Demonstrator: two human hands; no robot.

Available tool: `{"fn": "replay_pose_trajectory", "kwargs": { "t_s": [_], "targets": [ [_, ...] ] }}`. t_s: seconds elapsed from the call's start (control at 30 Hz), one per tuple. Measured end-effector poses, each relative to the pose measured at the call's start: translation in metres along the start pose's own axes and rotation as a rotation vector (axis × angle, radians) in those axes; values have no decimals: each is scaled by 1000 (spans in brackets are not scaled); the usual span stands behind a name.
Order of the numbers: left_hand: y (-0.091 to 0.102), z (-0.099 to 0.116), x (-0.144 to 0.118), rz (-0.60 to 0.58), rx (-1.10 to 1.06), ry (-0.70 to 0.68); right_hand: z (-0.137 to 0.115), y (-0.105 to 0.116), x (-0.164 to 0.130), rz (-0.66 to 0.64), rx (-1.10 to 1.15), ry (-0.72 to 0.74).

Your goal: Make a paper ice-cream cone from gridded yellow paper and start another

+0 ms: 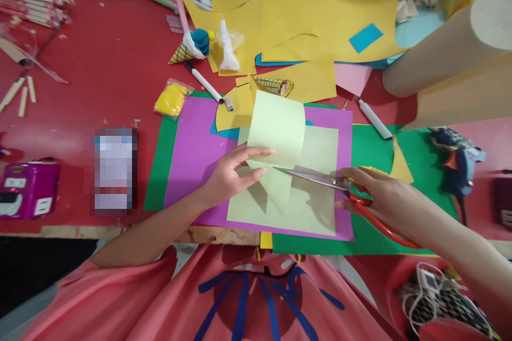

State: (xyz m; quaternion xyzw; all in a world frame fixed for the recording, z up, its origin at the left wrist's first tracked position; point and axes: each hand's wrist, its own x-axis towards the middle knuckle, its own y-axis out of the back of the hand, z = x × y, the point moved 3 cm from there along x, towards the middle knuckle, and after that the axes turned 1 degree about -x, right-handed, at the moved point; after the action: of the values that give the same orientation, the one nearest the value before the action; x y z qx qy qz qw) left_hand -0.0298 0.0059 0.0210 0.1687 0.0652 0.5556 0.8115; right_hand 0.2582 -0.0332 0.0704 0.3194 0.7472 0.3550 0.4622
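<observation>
Two hands: both work on one pale green paper sheet (280, 181) lying on a purple paper sheet (192, 154), the landmark here.
Left hand (232, 173): over the purple sheet's middle, fingers loosely curled, thumb and fingertips pinching the pale green sheet's raised, folded-up flap.
Right hand (374, 192): at the purple sheet's right edge, fingers closed through the handles of red-handled steel scissors (320, 178).
Scissors: blades slightly parted, tips entering the flap's right edge.
Doing it well: I judge the flap wants holding taut and steady, the blades fed in long strokes, left fingertips kept clear of the tips.
Under the purple sheet: a green paper sheet (376, 149) over a red tabletop (100, 74).
Right of the purple sheet: a blue glue gun (458, 162).
Beyond the purple sheet: a white marker pen (206, 84), a yellow fluff packet (172, 98), then loose yellow paper offcuts (320, 16).
Room: crowded craft table; little else shows.
</observation>
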Motion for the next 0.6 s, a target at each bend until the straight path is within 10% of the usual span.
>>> {"fn": "replay_pose_trajectory", "kwargs": {
  "t_s": [0.6],
  "targets": [
    [-1, -3, 0, -6, 35, 5, 3, 0, -1, -13, 2, -8]
  ]
}}
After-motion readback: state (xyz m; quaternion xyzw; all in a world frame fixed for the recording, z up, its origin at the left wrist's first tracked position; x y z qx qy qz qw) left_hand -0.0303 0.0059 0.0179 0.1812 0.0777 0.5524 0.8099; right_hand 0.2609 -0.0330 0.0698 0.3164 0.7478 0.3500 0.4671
